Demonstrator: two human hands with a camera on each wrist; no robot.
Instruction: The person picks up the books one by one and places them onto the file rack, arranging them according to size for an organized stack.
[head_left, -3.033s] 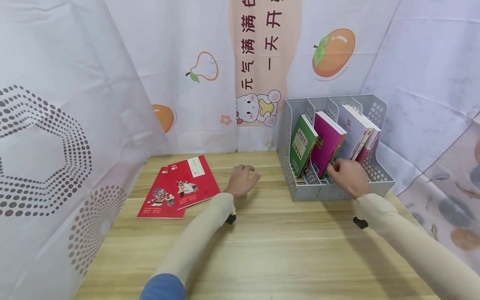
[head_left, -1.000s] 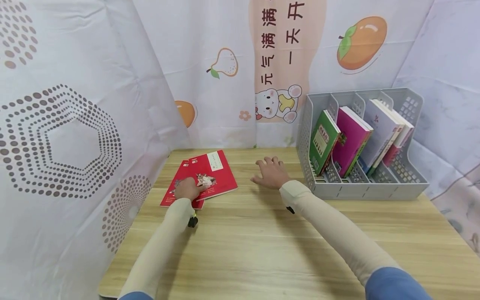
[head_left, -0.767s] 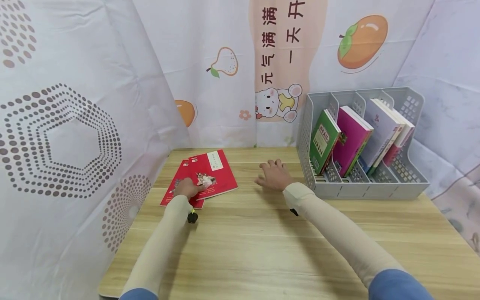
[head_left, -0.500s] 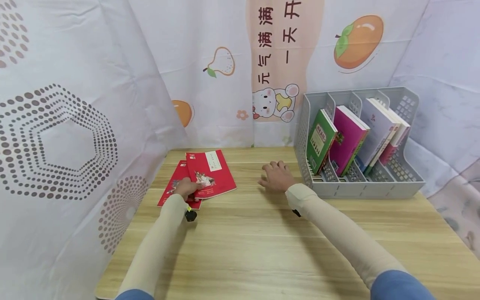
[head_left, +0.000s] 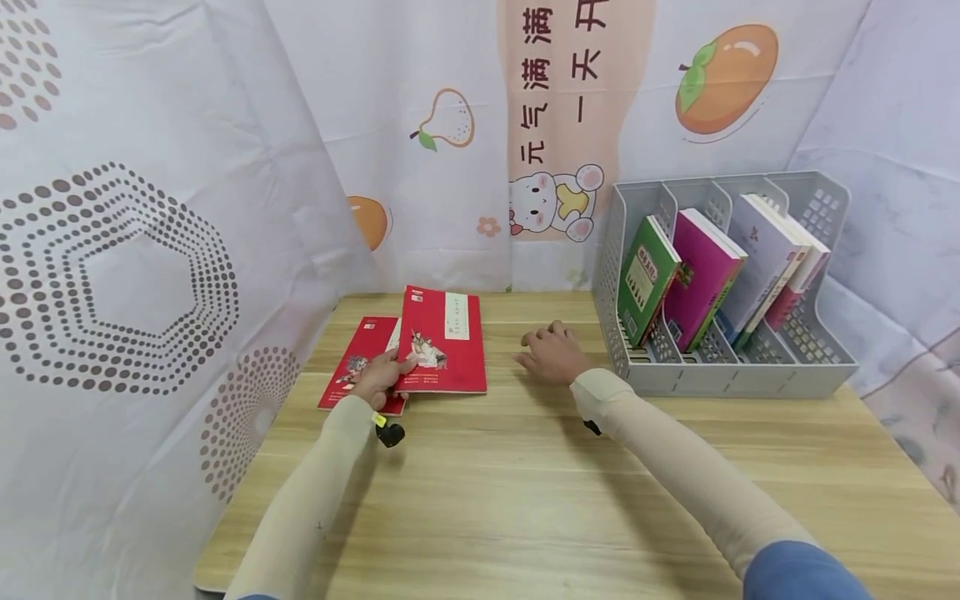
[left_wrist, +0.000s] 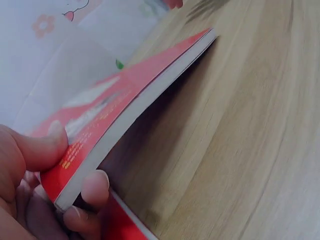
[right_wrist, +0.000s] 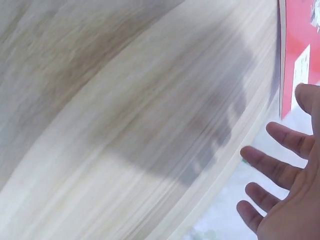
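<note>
My left hand (head_left: pixel 377 380) pinches the lower left corner of a red book (head_left: pixel 467 358), thumb on the cover and fingers beneath. In the left wrist view this book (left_wrist: pixel 145 82) is tilted, its held end lifted off the table. Under it lies a second red book (head_left: pixel 347 374), partly covered, flat on the wood. To the right, my right hand (head_left: pixel 553 354) hovers over the table and holds nothing. Its fingers (right_wrist: pixel 272 167) are spread and relaxed in the right wrist view, with the lifted book's edge beyond the thumb.
A grey file rack (head_left: pixel 738 379) stands at the back right. In its slots lean a green book (head_left: pixel 643 283), a magenta book (head_left: pixel 701 279) and several pale ones. A printed curtain (head_left: pixel 442 225) hangs behind the wooden table (head_left: pixel 495 500).
My left hand came over to the red books, gripped the upper one and has raised and turned it. The right hand left the rack and moved left to mid-table.
</note>
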